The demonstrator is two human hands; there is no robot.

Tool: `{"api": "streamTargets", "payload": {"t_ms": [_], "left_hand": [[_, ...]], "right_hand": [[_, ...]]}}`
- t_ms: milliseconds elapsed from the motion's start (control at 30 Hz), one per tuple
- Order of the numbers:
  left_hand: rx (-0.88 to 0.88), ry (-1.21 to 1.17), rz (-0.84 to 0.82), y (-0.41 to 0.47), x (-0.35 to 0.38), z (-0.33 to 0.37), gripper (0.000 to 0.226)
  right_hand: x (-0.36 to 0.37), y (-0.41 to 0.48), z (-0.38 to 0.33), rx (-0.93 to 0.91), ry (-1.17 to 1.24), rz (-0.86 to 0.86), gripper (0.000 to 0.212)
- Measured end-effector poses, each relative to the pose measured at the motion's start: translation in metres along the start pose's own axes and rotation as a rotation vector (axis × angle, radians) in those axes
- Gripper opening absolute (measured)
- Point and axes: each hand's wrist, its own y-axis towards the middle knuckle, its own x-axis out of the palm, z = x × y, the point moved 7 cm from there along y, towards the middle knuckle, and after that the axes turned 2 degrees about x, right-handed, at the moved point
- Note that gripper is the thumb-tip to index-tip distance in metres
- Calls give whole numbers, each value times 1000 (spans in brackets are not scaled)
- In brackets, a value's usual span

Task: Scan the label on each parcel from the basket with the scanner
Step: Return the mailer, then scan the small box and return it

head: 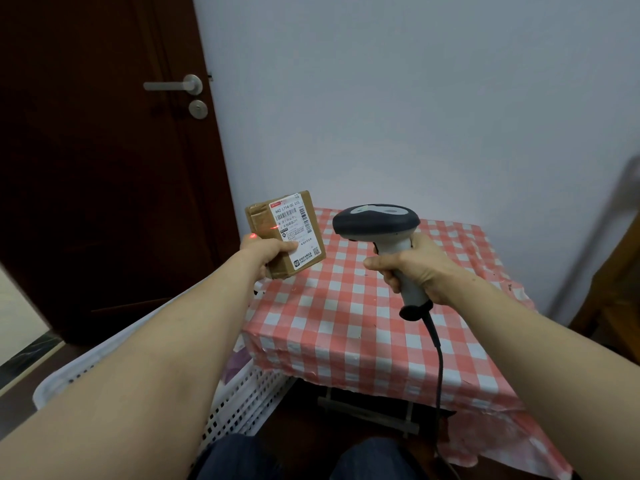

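Observation:
My left hand [268,251] holds a small brown cardboard parcel [259,221] upright above the table's left edge, its white printed label [294,230] facing me. My right hand [412,266] grips the handle of a grey and dark blue scanner [375,221], whose head points left toward the parcel. A red laser line falls across the label's left edge and a red dot shows on my left knuckle. A white perforated plastic basket [242,400] sits on the floor below my left forearm, its inside mostly hidden by the arm.
A small table with a red and white checked cloth [363,306] stands ahead against a pale wall. A dark wooden door [104,168] with a metal handle is at left. The scanner's black cable [438,358] hangs down past the table front. My knees show at the bottom.

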Motion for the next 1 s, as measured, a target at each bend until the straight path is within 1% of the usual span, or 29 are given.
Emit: {"api": "streamTargets", "payload": {"t_ms": [300, 533, 667, 1000], "left_hand": [[8, 15, 7, -1, -4, 1, 39], [4, 19, 17, -4, -4, 4, 23], [7, 17, 14, -6, -2, 5, 36], [11, 40, 8, -7, 1, 4, 39]], "right_hand": [[-1, 0, -5, -22, 3, 10, 20], [-1, -2, -5, -25, -5, 6, 19], [0, -4, -7, -32, -1, 8, 19], [-1, -3, -3, -1, 27, 18, 18]]}}
